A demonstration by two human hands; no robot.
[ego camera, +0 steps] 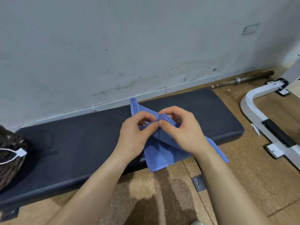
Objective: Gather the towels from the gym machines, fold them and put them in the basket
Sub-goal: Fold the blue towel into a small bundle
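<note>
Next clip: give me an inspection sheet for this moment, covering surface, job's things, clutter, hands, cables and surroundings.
Surface: black padded bench lying along the wall.
Job's things: blue towel, partly folded, draped over the bench's front edge; wicker basket at the bench's left end, cut off by the frame.
Clutter: metal bar on the floor by the wall; white scrap on the floor.
Grippers: left hand and right hand both pinch the towel's upper edge, close together.
Cables: nothing seen.
Surroundings: scuffed grey wall, wooden floor, white machine frame at right.
</note>
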